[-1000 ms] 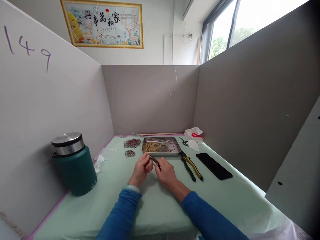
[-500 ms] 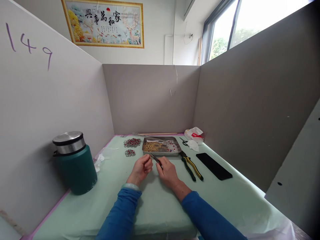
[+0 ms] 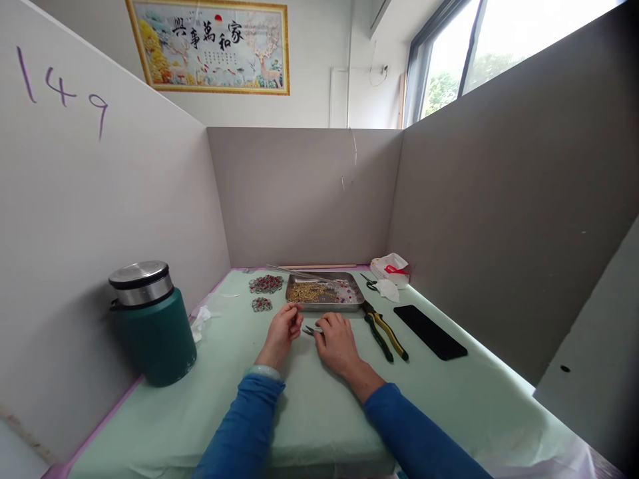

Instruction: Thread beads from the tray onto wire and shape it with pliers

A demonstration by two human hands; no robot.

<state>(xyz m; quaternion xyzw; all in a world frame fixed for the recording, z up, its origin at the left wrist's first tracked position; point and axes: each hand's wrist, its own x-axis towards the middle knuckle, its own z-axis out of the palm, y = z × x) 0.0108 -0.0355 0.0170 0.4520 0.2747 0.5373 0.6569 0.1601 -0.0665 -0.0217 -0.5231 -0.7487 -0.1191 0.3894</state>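
My left hand (image 3: 283, 330) is closed in a pinch just in front of the metal tray (image 3: 324, 307). Whatever sits between its fingertips is too small to make out. To its right, my right hand (image 3: 338, 341) is wrapped over small pliers (image 3: 309, 330); only their slim, slightly parted jaws show, pointing toward my left hand without touching it. Gold-coloured small pieces (image 3: 307, 292) fill the tray's left side, with red and clear beads (image 3: 347, 293) on the right. Left of the tray lie a larger pile of red-and-silver pieces (image 3: 266, 284) and a smaller pile (image 3: 262, 305).
Large pliers with green-and-yellow handles (image 3: 384, 336) lie right of my right hand, and a black flat slab (image 3: 430, 332) lies beyond. Scissors (image 3: 369, 283), a crumpled tissue (image 3: 388, 290) and a tissue pack (image 3: 390, 269) are behind. A green flask (image 3: 154, 332) stands left. Partitions enclose the table.
The small pliers' jaws have come away from my left fingertips and dropped lower, now slightly parted. My left hand has risen a little toward the tray.
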